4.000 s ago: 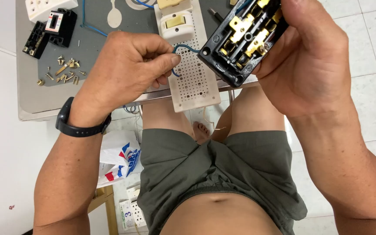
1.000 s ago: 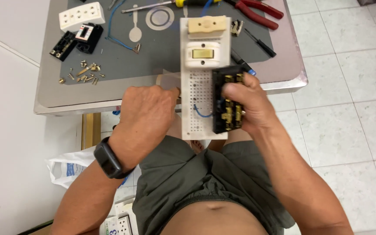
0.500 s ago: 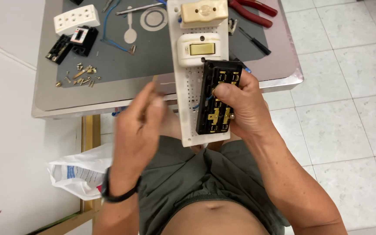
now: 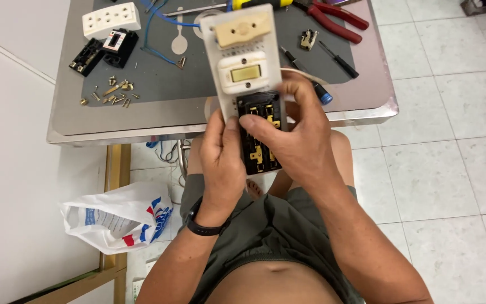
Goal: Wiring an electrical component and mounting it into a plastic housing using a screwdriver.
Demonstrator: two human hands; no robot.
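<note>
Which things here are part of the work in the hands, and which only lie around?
In hand:
- long white perforated board
- black socket block with brass contacts
- left hand
- right hand

Lying about:
- red-handled pliers
- loose brass screws
- white plastic bag

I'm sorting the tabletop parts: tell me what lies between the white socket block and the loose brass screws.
In the head view, two black component housings lie on the grey mat between the white socket block and the brass screws.

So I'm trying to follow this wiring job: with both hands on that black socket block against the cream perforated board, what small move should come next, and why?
Probably press the black socket block flat and square on the cream perforated board, just below the cream switch. The left hand and right hand both grip it, and its brass contacts face up, so it looks placed but not visibly fastened.
</note>
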